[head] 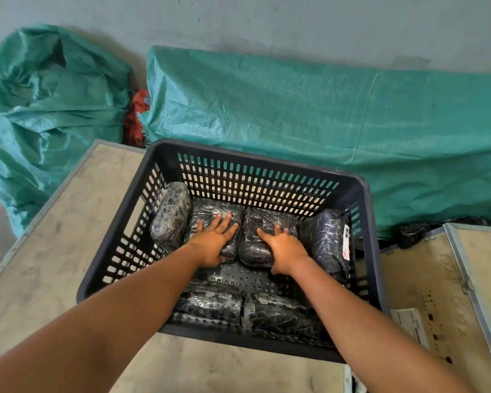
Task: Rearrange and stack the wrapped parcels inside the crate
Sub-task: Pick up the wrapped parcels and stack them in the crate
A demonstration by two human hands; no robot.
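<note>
Black crate [363,194] sat mid-frame w/ wrapped parcels inside. Left hand [213,239] lay flat, fingers spread, on centre-left parcel [210,211]; right hand [285,249] spread likewise on centre-right parcel [260,231].

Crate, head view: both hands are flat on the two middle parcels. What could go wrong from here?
1. The left hand and right hand lie flat on the middle parcels, so a lift may slip on the glossy wrap.
2. The left parcel and labelled parcel lean on the crate walls; shifting the middle ones could tip them inward.
</note>
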